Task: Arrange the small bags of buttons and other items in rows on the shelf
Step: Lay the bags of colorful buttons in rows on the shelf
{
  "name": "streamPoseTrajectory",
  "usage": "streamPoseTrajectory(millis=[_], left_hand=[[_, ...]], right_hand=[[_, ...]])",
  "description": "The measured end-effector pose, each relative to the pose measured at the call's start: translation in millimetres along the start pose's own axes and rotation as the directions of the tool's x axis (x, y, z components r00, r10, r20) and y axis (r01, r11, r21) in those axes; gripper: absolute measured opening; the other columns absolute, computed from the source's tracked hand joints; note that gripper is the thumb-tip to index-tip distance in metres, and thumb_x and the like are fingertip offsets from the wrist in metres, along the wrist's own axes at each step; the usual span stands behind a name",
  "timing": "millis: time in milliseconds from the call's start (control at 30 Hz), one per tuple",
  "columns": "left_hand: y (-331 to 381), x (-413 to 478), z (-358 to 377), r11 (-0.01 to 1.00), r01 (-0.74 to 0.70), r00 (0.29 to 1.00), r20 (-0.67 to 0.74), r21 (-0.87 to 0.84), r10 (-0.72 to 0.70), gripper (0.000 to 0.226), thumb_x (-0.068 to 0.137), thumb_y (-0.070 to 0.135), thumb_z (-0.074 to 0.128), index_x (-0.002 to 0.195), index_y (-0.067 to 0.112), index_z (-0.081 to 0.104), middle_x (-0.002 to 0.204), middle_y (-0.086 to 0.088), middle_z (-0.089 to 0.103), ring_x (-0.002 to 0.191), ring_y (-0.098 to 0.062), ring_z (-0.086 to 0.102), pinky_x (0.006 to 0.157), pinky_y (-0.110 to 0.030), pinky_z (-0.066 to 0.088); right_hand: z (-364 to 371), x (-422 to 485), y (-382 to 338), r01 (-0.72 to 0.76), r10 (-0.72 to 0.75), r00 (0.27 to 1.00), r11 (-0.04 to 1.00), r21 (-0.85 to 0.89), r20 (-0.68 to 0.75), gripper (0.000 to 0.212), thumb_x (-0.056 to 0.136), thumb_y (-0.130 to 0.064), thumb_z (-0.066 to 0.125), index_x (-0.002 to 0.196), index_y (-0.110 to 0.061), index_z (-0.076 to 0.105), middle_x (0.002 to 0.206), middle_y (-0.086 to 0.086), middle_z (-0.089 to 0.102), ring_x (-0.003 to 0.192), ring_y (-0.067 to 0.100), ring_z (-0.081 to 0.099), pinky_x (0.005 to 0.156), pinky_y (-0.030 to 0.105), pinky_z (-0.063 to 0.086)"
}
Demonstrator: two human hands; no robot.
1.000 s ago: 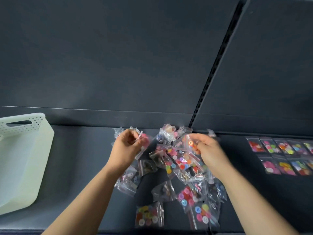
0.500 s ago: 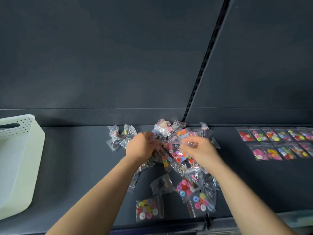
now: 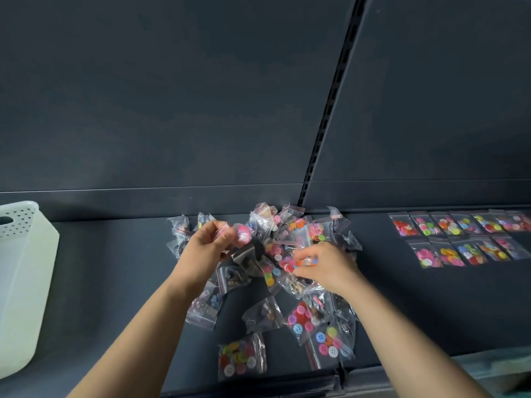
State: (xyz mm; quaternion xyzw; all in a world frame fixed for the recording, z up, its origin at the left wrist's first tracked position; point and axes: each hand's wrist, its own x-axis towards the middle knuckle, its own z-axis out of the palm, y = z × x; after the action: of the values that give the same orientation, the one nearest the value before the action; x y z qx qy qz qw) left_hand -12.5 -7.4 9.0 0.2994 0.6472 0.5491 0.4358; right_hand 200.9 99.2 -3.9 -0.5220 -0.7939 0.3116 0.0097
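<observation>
Head view, shelf: a dark shelf (image 3: 115, 282) ran across the frame, with a slotted upright (image 3: 330, 110) behind it.
Heap: a loose heap of bags (image 3: 267, 314) lay at the middle of the shelf, many overlapping.
Left hand: the left hand (image 3: 207, 248) was closed on a pink bag (image 3: 242, 233), pinched at the fingertips and lifted just above the heap's far left side; the bag was blurred.
Right hand: the right hand (image 3: 327, 267) was low on the heap, thumb and fingers nipping a mixed-colour bag (image 3: 298, 261) that lay among the others.
Rows: 2 neat rows of bags (image 3: 465, 239) sat at the right, well apart from the heap.
Basket: a white basket (image 3: 20, 282) stood at the far left.
Step in hand: probably picking single bags out of the heap for the rows.
Doing it well: grip each bag by an edge, so that neighbours do not drag along; lift it free before carrying it right; lay it flat, edge beside the last bag, in line with the row.
</observation>
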Motion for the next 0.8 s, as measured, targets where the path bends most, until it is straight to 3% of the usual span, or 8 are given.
streamPoseTrajectory(millis=[100, 167, 267, 367, 467, 567, 700, 800], left_hand=[[-6, -9, -5, 0.997, 0.029, 1.000, 0.005, -0.078, -0.029, 0.019, 0.095, 0.020, 0.055, 0.100, 0.002, 0.057, 0.089, -0.008, 0.069, 0.082, -0.015, 0.066, 0.086, -0.034, 0.055], [-10, -14, -6, 0.988, 0.039, 0.999, -0.005, -0.148, -0.040, 0.014, 0.094, 0.014, 0.056, 0.101, 0.003, 0.054, 0.087, -0.008, 0.068, 0.079, -0.016, 0.067, 0.091, -0.040, 0.054], [-12, -20, -4, 0.967, 0.053, 0.998, -0.013, -0.248, -0.058, 0.021, 0.093, 0.009, 0.057, 0.114, 0.005, 0.057, 0.097, -0.011, 0.069, 0.081, -0.017, 0.069, 0.090, -0.040, 0.054], [-8, -26, -2, 0.958, 0.058, 0.998, 0.025, -0.281, -0.053, 0.018, 0.095, 0.014, 0.053, 0.104, 0.002, 0.062, 0.089, -0.012, 0.068, 0.083, -0.018, 0.067, 0.091, -0.038, 0.054], [0, -31, 6, 0.945, 0.076, 0.993, 0.113, -0.317, -0.041, 0.031, 0.087, 0.030, 0.059, 0.093, 0.000, 0.059, 0.081, -0.014, 0.063, 0.079, -0.021, 0.067, 0.081, -0.036, 0.058], [13, -38, 26, 0.957, 0.106, 0.972, 0.230, -0.269, -0.043, 0.039, 0.076, 0.035, 0.066, 0.079, -0.003, 0.057, 0.078, -0.014, 0.064, 0.075, -0.025, 0.068, 0.064, -0.031, 0.060], [30, -53, 67, 0.961, 0.154, 0.911, 0.410, -0.228, -0.049, 0.021, 0.071, 0.027, 0.073, 0.068, 0.006, 0.069, 0.072, -0.015, 0.064, 0.064, -0.019, 0.066, 0.056, -0.025, 0.058], [40, -64, 101, 0.974, 0.140, 0.857, 0.515, -0.177, -0.030, 0.018, 0.077, 0.014, 0.070, 0.060, 0.015, 0.071, 0.075, -0.012, 0.071, 0.069, -0.018, 0.069, 0.060, -0.023, 0.058]], right_hand=[[2, 0, -1, 0.011, -0.010, 0.999, 0.999, 0.031, -0.049, 0.011, 0.080, -0.035, 0.073, 0.091, -0.032, 0.074, 0.114, -0.017, 0.067, 0.096, 0.003, 0.060, 0.078, 0.025, 0.046], [2, 0, 0, 0.034, -0.029, 0.999, 0.992, 0.122, -0.042, 0.005, 0.082, -0.031, 0.071, 0.083, -0.029, 0.075, 0.105, -0.016, 0.070, 0.096, 0.002, 0.061, 0.084, 0.029, 0.049], [-7, -9, -3, 0.046, -0.034, 0.999, 0.946, 0.320, -0.042, 0.014, 0.087, -0.032, 0.066, 0.096, -0.025, 0.075, 0.109, -0.016, 0.068, 0.092, -0.007, 0.058, 0.078, 0.018, 0.047], [-19, -25, -9, 0.027, -0.002, 0.999, 0.876, 0.482, -0.051, 0.024, 0.089, -0.037, 0.064, 0.110, -0.028, 0.070, 0.111, -0.017, 0.066, 0.099, 0.000, 0.060, 0.071, 0.011, 0.040], [-29, -44, -17, 0.045, 0.018, 0.995, 0.803, 0.594, -0.100, 0.024, 0.076, -0.052, 0.070, 0.097, -0.039, 0.071, 0.107, -0.003, 0.071, 0.106, 0.018, 0.063, 0.082, 0.025, 0.052], [-39, -65, -17, 0.119, -0.020, 0.987, 0.765, 0.633, -0.161, 0.041, 0.056, -0.067, 0.068, 0.088, -0.042, 0.074, 0.104, -0.014, 0.071, 0.104, 0.004, 0.061, 0.088, 0.024, 0.046], [-44, -88, 4, 0.202, -0.061, 0.966, 0.781, 0.591, -0.250, 0.012, 0.078, -0.032, 0.077, 0.089, -0.036, 0.077, 0.102, -0.019, 0.070, 0.092, -0.004, 0.059, 0.083, 0.020, 0.043], [-51, -107, 24, 0.231, -0.076, 0.954, 0.801, 0.552, -0.288, 0.018, 0.080, -0.018, 0.076, 0.086, -0.034, 0.077, 0.103, -0.011, 0.066, 0.094, 0.004, 0.062, 0.086, 0.025, 0.048]])
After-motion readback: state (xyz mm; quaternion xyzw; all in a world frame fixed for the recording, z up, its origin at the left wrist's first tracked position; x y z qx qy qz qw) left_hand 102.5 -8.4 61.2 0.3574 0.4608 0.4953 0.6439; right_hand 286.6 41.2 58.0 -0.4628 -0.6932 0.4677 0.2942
